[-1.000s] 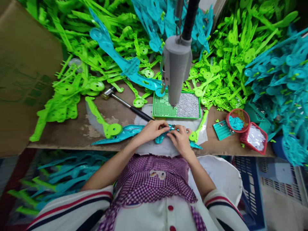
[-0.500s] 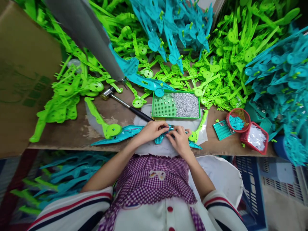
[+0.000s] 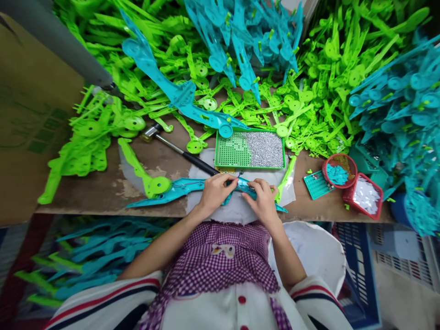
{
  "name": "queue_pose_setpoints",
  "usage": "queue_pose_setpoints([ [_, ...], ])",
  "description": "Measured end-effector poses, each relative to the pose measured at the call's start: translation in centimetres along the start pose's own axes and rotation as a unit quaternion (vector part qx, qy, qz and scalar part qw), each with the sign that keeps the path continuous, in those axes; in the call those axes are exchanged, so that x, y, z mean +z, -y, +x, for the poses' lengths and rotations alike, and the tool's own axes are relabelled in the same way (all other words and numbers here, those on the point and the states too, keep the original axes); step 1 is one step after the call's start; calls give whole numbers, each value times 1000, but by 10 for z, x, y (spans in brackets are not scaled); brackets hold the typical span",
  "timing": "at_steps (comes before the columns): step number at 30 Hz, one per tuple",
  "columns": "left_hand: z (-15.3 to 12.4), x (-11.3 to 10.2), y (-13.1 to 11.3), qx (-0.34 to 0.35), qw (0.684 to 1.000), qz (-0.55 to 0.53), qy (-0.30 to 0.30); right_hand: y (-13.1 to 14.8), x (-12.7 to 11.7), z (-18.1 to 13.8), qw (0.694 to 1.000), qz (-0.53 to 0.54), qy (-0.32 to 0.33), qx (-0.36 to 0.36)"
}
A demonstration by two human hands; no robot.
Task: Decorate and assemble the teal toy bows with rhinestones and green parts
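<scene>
1. From here, the step in hand looks to me like fiddly work with a wire (image 3: 238, 176) at the blue part (image 3: 185, 185); the left hand (image 3: 216, 192), at the centre of the frame, has its thumb and fingers brought together, seemingly pinching the wire; its dark end sticks up just above the fingertips.
2. The right hand (image 3: 263, 195), just right of centre, has bent fingers resting on the same part; whether they grip it or only steady it, I cannot tell; the two hands are near each other but not touching.
3. The next move, I'd judge, calls for a fine pinch from the left and a steady part under the right; a tug could pull the wire out of line.
4. The blue part lies lengthwise across the middle of the frame, near the front edge of the bench (image 3: 309, 213), its centre over a pale cloth (image 3: 237, 211); it is glossy, long and narrow, with pointed ends; a thin line, probably more wire, runs along its left half.
5. A green arm (image 3: 158, 186) overlaps its left end, and another arm (image 3: 286, 179) slants up by its right end; whether either is fastened, I cannot tell.
</scene>
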State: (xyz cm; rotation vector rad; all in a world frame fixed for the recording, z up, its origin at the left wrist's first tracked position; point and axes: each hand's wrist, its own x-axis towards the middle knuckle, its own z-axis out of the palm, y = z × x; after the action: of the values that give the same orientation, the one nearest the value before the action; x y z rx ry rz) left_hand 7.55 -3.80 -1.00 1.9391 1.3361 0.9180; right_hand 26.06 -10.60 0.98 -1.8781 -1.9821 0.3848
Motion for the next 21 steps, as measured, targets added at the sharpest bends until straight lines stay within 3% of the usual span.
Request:
queue_pose_setpoints([
  [5,3,-1,3,-51,998,-42,-13,2,-1,5,999,-24,9,25],
  [11,1,-2,8,1,1000,-7,-2,11,-6,15,998,-12,28,55],
  [17,-1,3,9,3,1000,-5,-21,17,-42,59,991,135,-15,-7],
  [21,0,2,8,-4,1000,-10,-22,21,-54,83,988,144,-27,-52],
])
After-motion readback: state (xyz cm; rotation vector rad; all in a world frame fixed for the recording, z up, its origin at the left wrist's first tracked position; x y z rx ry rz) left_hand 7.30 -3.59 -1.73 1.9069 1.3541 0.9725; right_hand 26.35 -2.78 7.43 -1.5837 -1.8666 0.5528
